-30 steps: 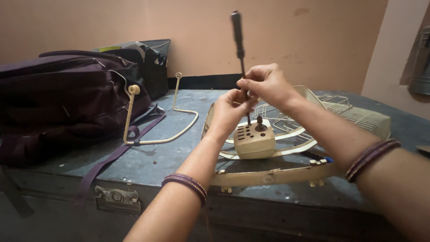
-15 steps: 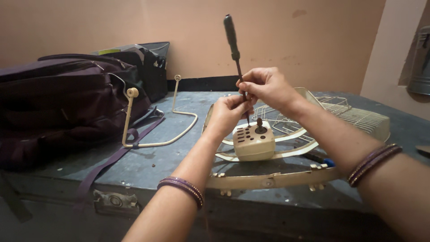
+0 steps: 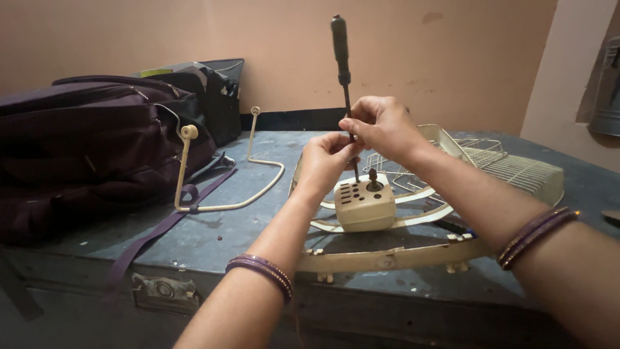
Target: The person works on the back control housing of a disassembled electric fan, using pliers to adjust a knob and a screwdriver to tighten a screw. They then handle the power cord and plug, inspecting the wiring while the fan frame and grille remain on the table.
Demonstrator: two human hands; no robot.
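Both hands, left hand (image 3: 326,158) and right hand (image 3: 381,126), pinched the shaft of an upright screwdriver (image 3: 342,61), tip down at the cream motor housing (image 3: 365,205) in the fan frame (image 3: 387,258). A dark backpack (image 3: 84,148) and bent wire stand (image 3: 219,187) sat to the left on the grey table (image 3: 213,239), with a wire grille (image 3: 510,168) behind the right wrist.

Grey metal trunk (image 3: 213,242), backpack (image 3: 84,148), wire stand (image 3: 219,174), fan guard (image 3: 387,258)

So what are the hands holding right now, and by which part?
Both hands, left hand and right hand, pinch the screwdriver on its metal shaft, below the dark handle.
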